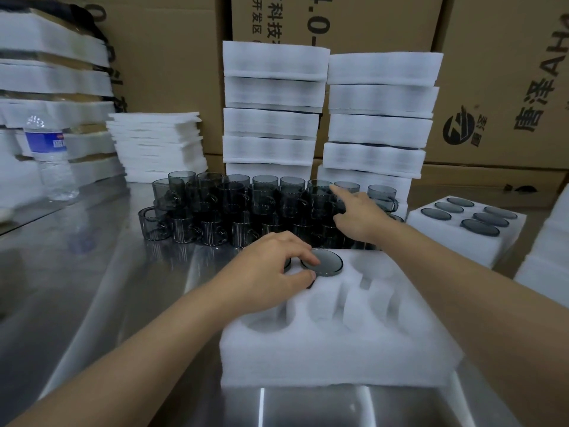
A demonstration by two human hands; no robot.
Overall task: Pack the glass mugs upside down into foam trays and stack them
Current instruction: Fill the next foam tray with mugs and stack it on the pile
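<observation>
A white foam tray (pixel 338 343) lies in front of me on the steel table. An upside-down smoked-glass mug (pixel 323 262) sits in a far pocket of the tray. My left hand (pixel 272 263) rests over the tray's far left corner, fingertips touching that mug's base; another mug base shows partly under the hand. My right hand (pixel 358 215) stretches out over the cluster of stacked glass mugs (pixel 234 208) behind the tray, index finger extended to a mug rim, holding nothing. The tray's near pockets stand empty.
A foam tray filled with several inverted mugs (pixel 468 229) sits at the right. Two tall stacks of packed foam trays (pixel 323 118) rise behind the mugs, before cardboard boxes. Foam sheets (pixel 157 146) and a water bottle (pixel 50 158) stand at the left.
</observation>
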